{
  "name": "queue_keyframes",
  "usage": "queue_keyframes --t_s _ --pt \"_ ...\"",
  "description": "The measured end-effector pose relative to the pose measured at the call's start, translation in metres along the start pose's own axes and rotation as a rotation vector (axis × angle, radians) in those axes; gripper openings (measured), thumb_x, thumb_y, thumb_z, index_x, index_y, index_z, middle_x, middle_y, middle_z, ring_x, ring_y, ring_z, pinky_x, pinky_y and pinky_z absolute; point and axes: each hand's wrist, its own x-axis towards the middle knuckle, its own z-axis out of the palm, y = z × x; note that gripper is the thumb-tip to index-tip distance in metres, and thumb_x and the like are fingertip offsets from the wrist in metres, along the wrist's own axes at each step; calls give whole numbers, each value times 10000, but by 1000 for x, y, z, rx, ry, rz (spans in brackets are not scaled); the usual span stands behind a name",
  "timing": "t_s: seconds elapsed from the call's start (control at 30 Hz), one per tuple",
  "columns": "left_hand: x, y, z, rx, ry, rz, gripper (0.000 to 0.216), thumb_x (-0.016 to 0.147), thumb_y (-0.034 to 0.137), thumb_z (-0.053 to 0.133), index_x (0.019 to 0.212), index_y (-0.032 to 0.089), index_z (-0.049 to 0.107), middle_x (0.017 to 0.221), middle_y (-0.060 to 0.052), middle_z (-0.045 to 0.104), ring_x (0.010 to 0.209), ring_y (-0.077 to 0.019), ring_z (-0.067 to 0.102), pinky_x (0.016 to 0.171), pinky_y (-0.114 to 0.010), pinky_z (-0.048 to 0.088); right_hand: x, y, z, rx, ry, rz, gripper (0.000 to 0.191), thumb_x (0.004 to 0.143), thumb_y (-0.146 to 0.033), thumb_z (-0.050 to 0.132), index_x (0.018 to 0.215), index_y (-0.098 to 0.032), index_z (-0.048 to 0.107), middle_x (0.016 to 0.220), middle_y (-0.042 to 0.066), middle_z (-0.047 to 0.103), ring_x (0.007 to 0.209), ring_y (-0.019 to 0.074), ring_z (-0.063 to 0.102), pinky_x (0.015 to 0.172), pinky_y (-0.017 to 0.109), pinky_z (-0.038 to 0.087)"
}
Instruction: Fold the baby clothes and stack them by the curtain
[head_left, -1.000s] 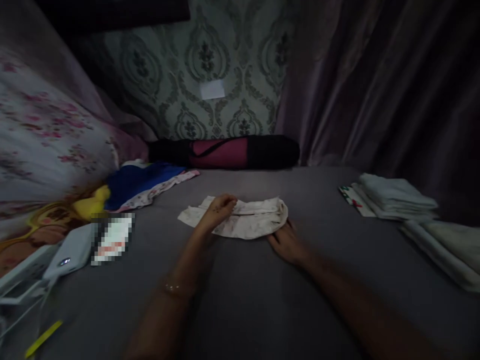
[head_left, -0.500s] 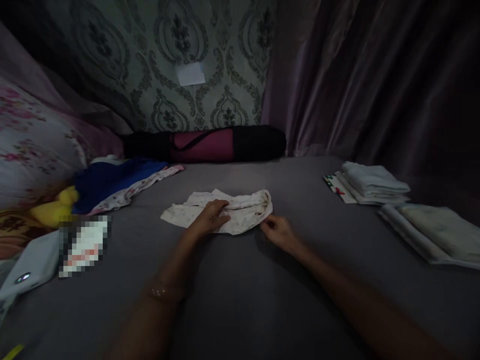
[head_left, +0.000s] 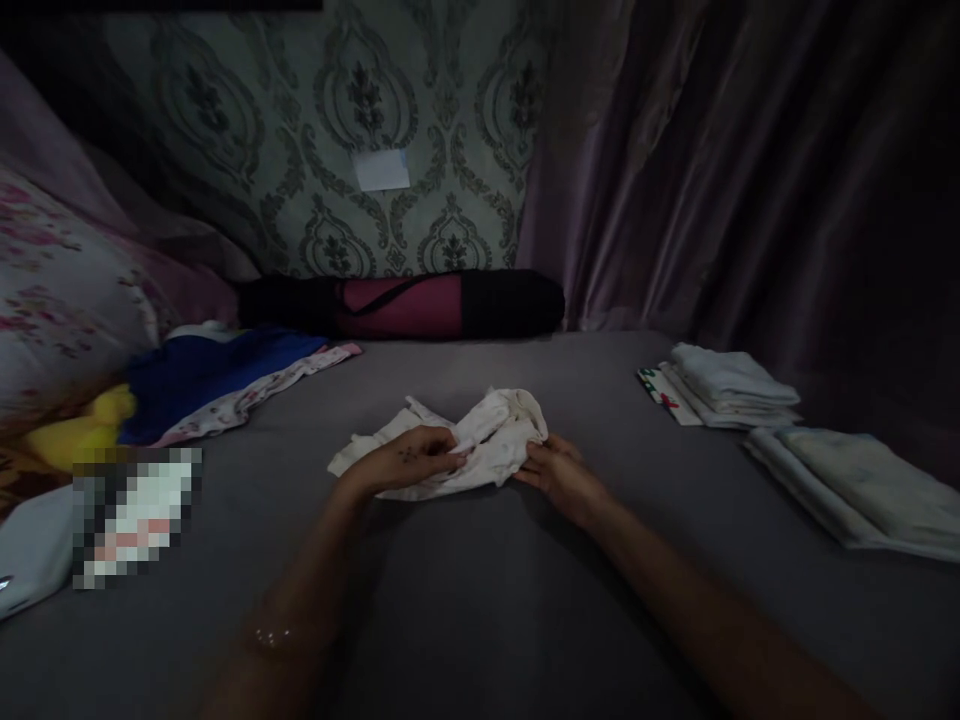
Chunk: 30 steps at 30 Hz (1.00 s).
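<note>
I am pinching a rumpled white garment (head_left: 495,465), left hand (head_left: 401,460) near its middle, right hand (head_left: 566,482) at its right end, garment lying on a gray sheet (head_left: 465,600) (folded cloths (head_left: 735,380) sitting to the right)

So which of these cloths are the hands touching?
The rumpled white cloth in the middle, between the left hand and right hand; the blue cloth and folded piles lie apart from them.

Left hand (head_left: 412,457) (dark-marked) and right hand (head_left: 562,477), both half-curled.
</note>
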Motion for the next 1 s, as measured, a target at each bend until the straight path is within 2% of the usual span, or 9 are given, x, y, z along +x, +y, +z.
queue_keyframes --t_s 0.07,0.2,0.3,0.37,0.5,0.6,0.7,0.9,1.0 --pt "-6 -3 -11 -1 45 0 329 783 524 543 730 202 587 632 33 467 589 -123 407 527 -221 283 1 -11 1 37 -5 12 275 784 -105 510 1041 -186 566 933 58 711 792 172 687 726 314 565" --pt "-18 -10 -32 12 264 -58 291 725 499 600 767 211 617 625 30 477 593 -128 412 529 -218 288 -1 -35 -1 -12 18 125 354 785 -152 391 1081 -115 582 912 111 717 825 212 686 716 325 557" --pt "-31 -14 -45 27 336 -59 269 700 472 625 714 205 594 605 33 466 574 -119 404 525 -217 295 -9 -54 -10 -179 -79 64 377 790 -242 419 1088 -107 605 915 110 716 814 231 681 690 320 546" --pt "-40 -17 -52 53 253 -72 267 703 460 630 712 196 596 618 31 489 584 -117 423 534 -215 312 -18 -66 -18 -330 -225 -41 383 796 -325 512 1112 -132 611 951 93 711 817 225 674 692 302 532" --pt "-51 -26 -56 65 -80 -169 302 701 467 647 785 177 657 693 13 578 647 -134 502 586 -220 369 -31 -82 -25 -796 -507 -91 531 729 -425 695 1191 -187 588 1071 66 671 930 214 634 781 296 502" --pt "-44 -24 -49 82 -75 -122 337 755 489 598 851 176 680 764 -11 623 713 -155 544 626 -232 393 -31 -81 -26 -1124 -533 -104 579 713 -403 708 1242 -222 555 1092 45 654 956 218 612 809 317 497" --pt "-24 -14 -32 70 2 -34 368 799 490 550 930 168 670 814 -31 637 753 -171 560 652 -249 409 -29 -79 -26 -1256 -517 -130 621 712 -361 699 1291 -233 511 1137 50 636 987 229 603 845 339 491" --pt "3 1 13 -67 -31 21 501 711 457 681 1130 194 601 1060 -61 622 927 -194 568 763 -263 430 -34 -89 -26 -1215 -531 -122 619 721 -326 670 1297 -219 472 1126 58 626 968 209 603 823 316 493" --pt "7 -2 26 -144 -78 19 485 691 441 698 1087 178 601 1018 -53 609 915 -185 559 744 -247 417 -32 -92 -30 -1201 -502 -142 568 737 -338 654 1261 -205 483 1086 61 633 925 191 600 780 291 490"
